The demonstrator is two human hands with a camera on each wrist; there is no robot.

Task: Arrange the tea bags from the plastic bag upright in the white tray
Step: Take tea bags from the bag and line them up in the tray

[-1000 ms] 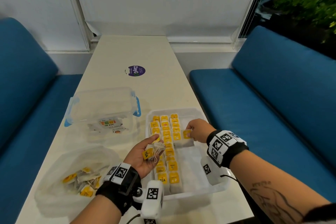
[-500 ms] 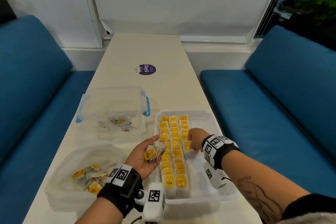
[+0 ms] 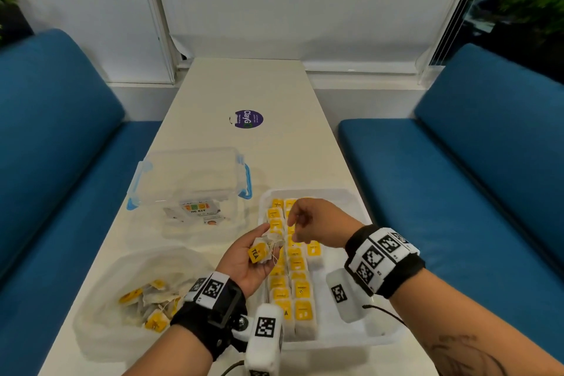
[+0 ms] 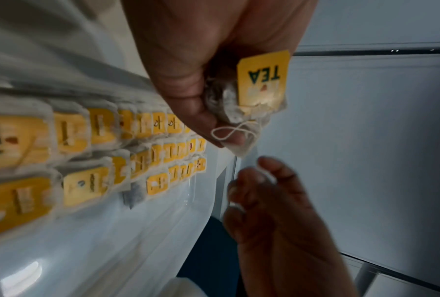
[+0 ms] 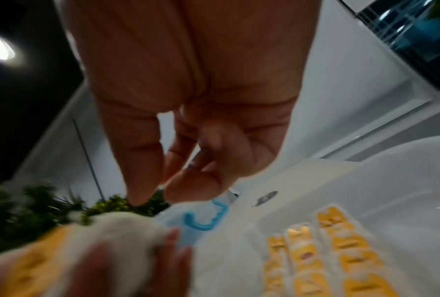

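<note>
**Tray mostly filled on its left side, more bags waiting**

The tea bag with its yellow TEA tag lies in the left hand, fingers curled round it, held just above the left edge of the white tray. The right hand hovers beside it, empty, its fingers loosely bent toward the bag. In the tray, three rows of tea bags stand upright along the left; the right part is bare. The plastic bag on the tabletop holds several loose bags, so I judge the job about half done. A clear lidded box holds printed cards
</note>
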